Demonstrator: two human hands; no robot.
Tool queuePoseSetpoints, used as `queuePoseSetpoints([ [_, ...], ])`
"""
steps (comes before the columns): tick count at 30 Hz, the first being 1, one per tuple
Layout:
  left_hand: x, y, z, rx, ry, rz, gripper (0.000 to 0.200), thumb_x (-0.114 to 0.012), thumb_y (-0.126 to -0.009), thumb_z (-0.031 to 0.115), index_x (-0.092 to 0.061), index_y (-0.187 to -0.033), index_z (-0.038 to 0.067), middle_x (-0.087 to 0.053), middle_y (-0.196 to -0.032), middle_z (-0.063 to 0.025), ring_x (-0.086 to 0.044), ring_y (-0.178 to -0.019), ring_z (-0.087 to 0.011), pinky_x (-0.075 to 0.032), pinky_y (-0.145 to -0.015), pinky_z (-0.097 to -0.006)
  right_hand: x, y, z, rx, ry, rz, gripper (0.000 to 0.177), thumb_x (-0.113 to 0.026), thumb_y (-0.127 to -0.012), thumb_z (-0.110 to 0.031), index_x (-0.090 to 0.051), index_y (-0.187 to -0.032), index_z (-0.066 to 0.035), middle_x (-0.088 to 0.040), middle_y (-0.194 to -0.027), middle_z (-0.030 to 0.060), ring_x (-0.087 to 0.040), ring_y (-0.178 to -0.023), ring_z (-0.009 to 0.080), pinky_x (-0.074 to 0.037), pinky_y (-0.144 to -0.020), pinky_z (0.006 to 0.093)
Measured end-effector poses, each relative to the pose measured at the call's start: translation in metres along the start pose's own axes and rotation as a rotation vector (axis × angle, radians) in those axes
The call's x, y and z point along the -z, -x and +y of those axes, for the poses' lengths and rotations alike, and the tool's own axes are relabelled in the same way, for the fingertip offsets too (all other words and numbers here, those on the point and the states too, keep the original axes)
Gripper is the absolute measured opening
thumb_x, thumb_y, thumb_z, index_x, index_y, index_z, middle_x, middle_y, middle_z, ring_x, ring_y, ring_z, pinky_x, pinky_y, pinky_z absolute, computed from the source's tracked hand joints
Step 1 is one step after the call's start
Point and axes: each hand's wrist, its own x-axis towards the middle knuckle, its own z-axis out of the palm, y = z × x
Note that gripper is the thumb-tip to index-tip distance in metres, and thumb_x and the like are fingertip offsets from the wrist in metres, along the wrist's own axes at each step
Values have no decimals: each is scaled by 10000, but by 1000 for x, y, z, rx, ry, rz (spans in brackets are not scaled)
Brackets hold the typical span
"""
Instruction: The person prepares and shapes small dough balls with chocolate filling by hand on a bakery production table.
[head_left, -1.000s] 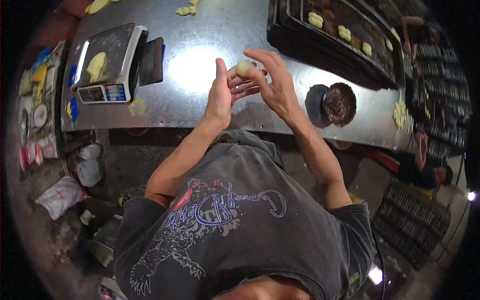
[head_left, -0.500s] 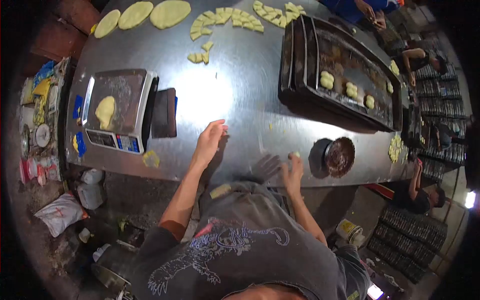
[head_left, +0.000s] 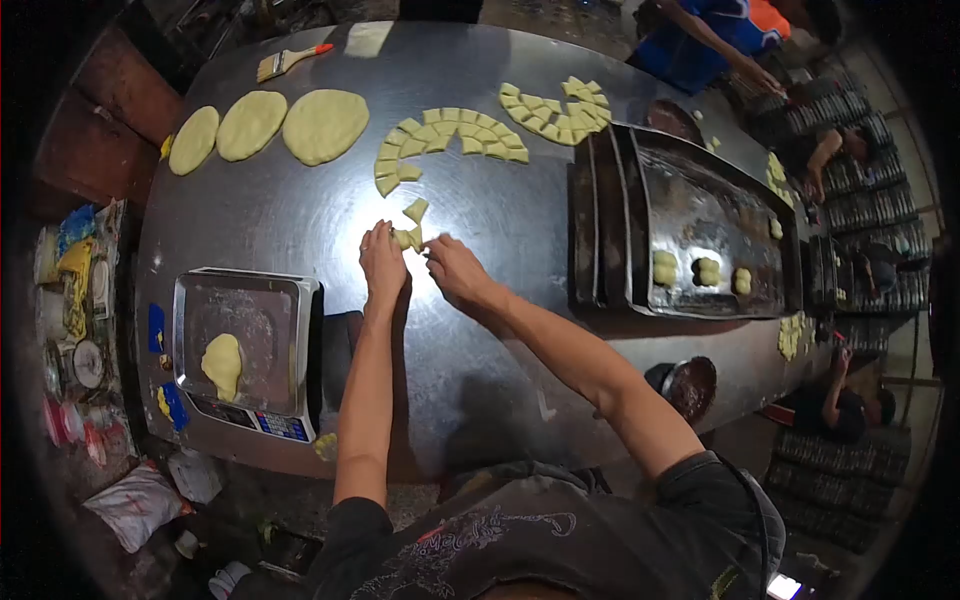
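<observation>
We have both hands over the middle of the steel tabletop (head_left: 505, 225), at a small cluster of dough pieces (head_left: 408, 239). Our left hand (head_left: 383, 265) has its fingers curled at the cluster; our right hand (head_left: 459, 270) is drawn narrow, fingertips at its right side. We cannot tell how firmly either grips. Half a second ago they were apart near the near edge, the right beside the bowl. Another dough piece (head_left: 415, 210) lies just beyond them.

The lettering on our shirt (head_left: 480, 545) is too folded to read; the scale's keypad (head_left: 281, 427) is too small to make out. That scale (head_left: 265, 300), by the near left corner, carries one dough lump (head_left: 222, 366). Toward the right edge, the top tray (head_left: 700, 205) of a stack holds four shaped doughs (head_left: 707, 271), as before. The dark bowl (head_left: 692, 385) sits by the near edge, its contents unclear. Farther out lie cut dough arcs (head_left: 490, 147), three flat discs (head_left: 325, 127) and, now in view by the far edge, a brush (head_left: 288, 62).
</observation>
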Motion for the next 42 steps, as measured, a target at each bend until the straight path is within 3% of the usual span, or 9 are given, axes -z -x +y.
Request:
queuePoseSetpoints([
  [5, 0, -5, 0, -73, 8, -53, 279, -622, -914, 114, -677, -1180, 47, -657, -1196, -158, -580, -1129, -368, -413, -1029, -455, -41, -52, 28, 160, 36, 149, 369, -626, -850, -59, -608, -1218, -37, -524, -1207, 215, -546, -1004, 392, -488, -887, 492],
  [8, 16, -6, -3, 93, 206, -161, 212, -614, -962, 189, -682, -1074, 22, -683, -1009, -170, -636, -927, -316, -485, -888, -418, -20, -42, 23, -163, -352, -25, 188, -592, -917, -120, -652, -1035, 14, -561, -1079, 178, -575, -890, 301, -487, -828, 400],
  [13, 98, 75, 61, 359, 543, -360, 292, -565, -1029, 281, -667, -1027, 7, -696, -957, -130, -651, -910, -199, -504, -824, -343, 80, 60, -8, -420, -608, -496, 279, -575, -1020, -254, -626, -1171, -26, -596, -1051, 62, -582, -886, 160, -509, -736, 348],
  [16, 122, 167, 86, 530, 724, -744, 254, -568, -1029, 268, -659, -1060, 33, -690, -922, -100, -659, -837, -198, -524, -771, -350, 66, 172, 13, -316, -631, -659, 283, -611, -1001, -204, -622, -1234, -44, -620, -1121, 84, -591, -1100, 193, -485, -968, 361],
  [18, 121, 221, 87, 360, 554, -941, 254, -635, -981, 281, -703, -1087, 60, -697, -1000, -150, -687, -891, -310, -532, -815, -408, 58, 240, -3, -311, -560, -756, 326, -578, -1031, -243, -602, -1297, -55, -606, -1200, 138, -589, -1152, 285, -473, -986, 411],
  [21, 115, 225, 86, 104, 307, -664, 226, -656, -942, 214, -713, -1099, 62, -655, -1168, -159, -611, -1097, -373, -485, -936, -460, 41, 301, -22, -474, -701, -861, 373, -545, -1051, -218, -551, -1398, -79, -564, -1303, 109, -532, -1261, 234, -427, -1067, 387],
  [29, -18, 16, 61, -249, 76, -55, 467, -626, -890, 87, -564, -1350, 34, -531, -1371, -223, -475, -1252, -425, -398, -1062, -474, 87, 267, -65, -335, -820, -484, 402, -467, -1046, -128, -523, -1443, -102, -538, -1398, 75, -493, -1298, 208, -391, -1101, 351],
  [37, -22, 18, 73, -129, 292, -121, 225, -488, -932, -22, -624, -1107, 11, -628, -1006, -199, -637, -865, -325, -526, -780, -400, 129, 324, -91, -397, -879, -142, 405, -597, -1003, -179, -551, -1398, -103, -578, -1093, 21, -508, -941, 117, -446, -862, 279],
  [42, 11, 87, 91, -286, 105, -400, 437, -621, -901, 146, -544, -1318, 41, -524, -1335, -229, -478, -1259, -420, -352, -1085, -536, 114, 369, -98, -440, -792, -35, 332, -592, -1019, -170, -589, -1339, -84, -642, -1112, 67, -580, -946, 143, -484, -864, 293],
])
